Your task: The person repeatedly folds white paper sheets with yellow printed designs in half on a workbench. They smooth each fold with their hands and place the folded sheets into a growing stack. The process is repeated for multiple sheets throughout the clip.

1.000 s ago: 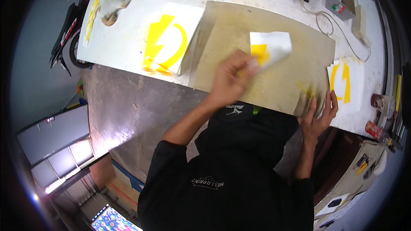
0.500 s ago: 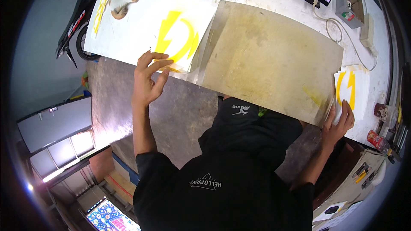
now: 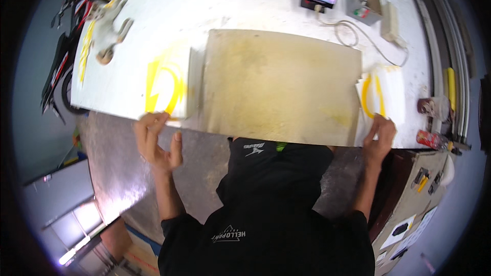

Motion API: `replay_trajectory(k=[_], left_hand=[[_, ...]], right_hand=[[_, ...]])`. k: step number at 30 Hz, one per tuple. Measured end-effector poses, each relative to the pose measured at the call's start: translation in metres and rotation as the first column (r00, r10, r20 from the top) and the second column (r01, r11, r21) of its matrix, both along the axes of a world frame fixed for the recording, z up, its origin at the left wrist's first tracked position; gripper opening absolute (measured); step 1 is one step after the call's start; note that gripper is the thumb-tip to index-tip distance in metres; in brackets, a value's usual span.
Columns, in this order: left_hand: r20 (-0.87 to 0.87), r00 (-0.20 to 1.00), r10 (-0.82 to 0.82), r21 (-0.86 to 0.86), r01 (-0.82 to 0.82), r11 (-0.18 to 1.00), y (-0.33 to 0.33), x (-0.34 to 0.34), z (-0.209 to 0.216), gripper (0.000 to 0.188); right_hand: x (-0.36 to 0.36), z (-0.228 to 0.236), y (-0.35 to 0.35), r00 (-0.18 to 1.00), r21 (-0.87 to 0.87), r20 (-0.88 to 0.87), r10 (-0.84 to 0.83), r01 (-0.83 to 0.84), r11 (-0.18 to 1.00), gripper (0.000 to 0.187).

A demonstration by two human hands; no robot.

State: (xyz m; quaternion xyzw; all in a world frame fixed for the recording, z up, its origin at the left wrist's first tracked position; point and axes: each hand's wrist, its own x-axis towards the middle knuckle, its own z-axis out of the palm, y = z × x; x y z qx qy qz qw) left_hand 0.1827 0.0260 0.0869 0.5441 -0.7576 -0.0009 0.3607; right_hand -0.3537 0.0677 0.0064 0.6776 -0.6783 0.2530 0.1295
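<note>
Two groups of yellow-printed white sheets flank the tan board (image 3: 281, 87): the left sheets (image 3: 166, 89) lie just beyond the left hand (image 3: 157, 145), its fingers loosely curled at their near edge and thumb spread apart, while the right sheets (image 3: 388, 89), long axis running near to far, reach away from the right hand (image 3: 381, 140). Its bent fingertips meet their near end, though I cannot tell whether they grip. Compared with half a second ago, the right hand sits farther right of the board's near-right corner.
</note>
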Motion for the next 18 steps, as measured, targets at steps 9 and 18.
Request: replay_trajectory(k=[9, 18], left_hand=[[-0.783, 0.513, 0.352, 0.620, 0.598, 0.508, -0.025, -0.151, -0.076, 0.033], [-0.922, 0.123, 0.366, 0.341, 0.704, 0.622, -0.018, -0.133, -0.080, 0.035]], right_hand=[[0.144, 0.018, 0.001, 0.736, 0.121, 0.275, 0.619, -0.665, 0.737, 0.036], [0.147, 0.008, -0.041, 0.031, 0.093, 0.996, -0.088, -0.231, 0.969, 0.013]])
